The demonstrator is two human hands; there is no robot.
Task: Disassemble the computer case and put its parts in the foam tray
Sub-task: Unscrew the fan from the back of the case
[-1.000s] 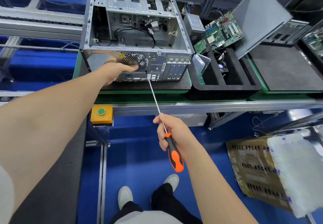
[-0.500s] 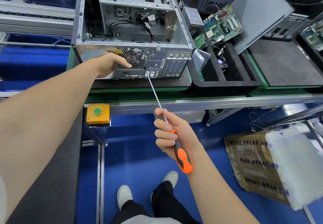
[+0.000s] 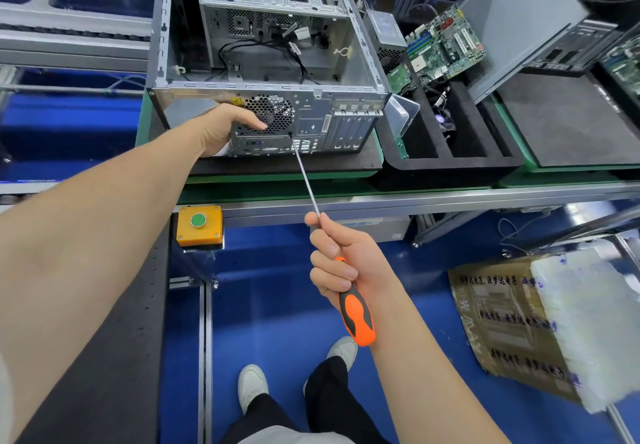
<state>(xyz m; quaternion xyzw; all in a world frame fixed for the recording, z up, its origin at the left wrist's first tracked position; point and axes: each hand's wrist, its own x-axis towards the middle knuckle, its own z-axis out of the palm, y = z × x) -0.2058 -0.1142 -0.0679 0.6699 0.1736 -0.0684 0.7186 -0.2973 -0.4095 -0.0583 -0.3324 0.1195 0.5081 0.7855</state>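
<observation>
At twelve o'clock on the bench lies the open case (image 3: 270,62). Left hand (image 3: 221,128) presses its rear fan grille, fingers spread. Right hand (image 3: 343,263) is closed round a screwdriver (image 3: 356,315), tip beside the grille. Foam tray (image 3: 450,163) sits at two o'clock.

left hand (image 3: 221,128): thumb shifted onto fan grille (image 3: 271,113) | right hand (image 3: 341,263): regripped screwdriver (image 3: 346,284)

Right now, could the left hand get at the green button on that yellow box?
Probably yes. The left hand rests on the computer case, holding nothing, and the green button sits uncovered just below that arm.
</observation>
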